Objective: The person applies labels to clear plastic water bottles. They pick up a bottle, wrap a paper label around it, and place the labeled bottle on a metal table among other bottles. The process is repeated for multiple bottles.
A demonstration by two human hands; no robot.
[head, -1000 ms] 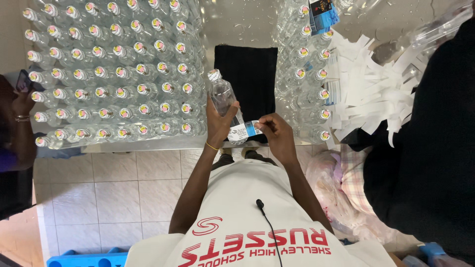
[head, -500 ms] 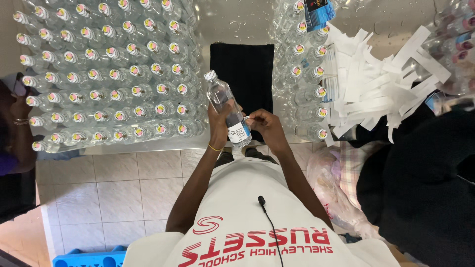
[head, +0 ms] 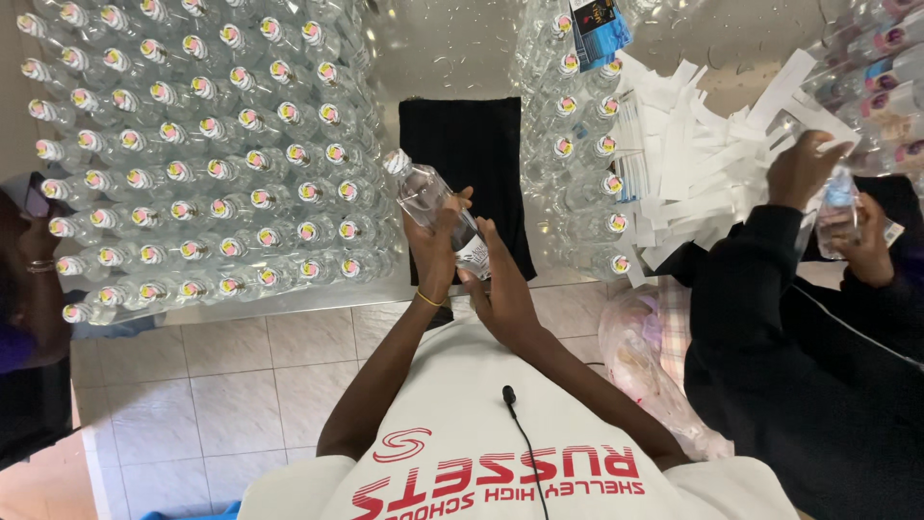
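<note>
Head view: a clear plastic bottle [head: 435,207] is held over the near edge of the metal table [head: 462,39], its cap end tilted up and to the left. The left hand [head: 433,246] is wrapped around the bottle's middle, gripping it. The right hand [head: 500,289] is laid with fingers extended against the white label [head: 474,256] on the bottle's lower part, pressing rather than closed round it. The label appears already wrapped on, so the smoothing-down is judged to be nearly finished for this bottle.

To the left, many rows of capped bottles [head: 192,164] are packed closely; a narrower block of bottles [head: 577,144] stands to the right. Between them a black cloth [head: 469,164] lies on the only open strip, and little room is left on either side of it. A heap of white paper strips [head: 712,154] is spread further right, where another person's hand [head: 799,169] is at work on another bottle. The tiled floor [head: 241,385] is seen below the table's near edge.
</note>
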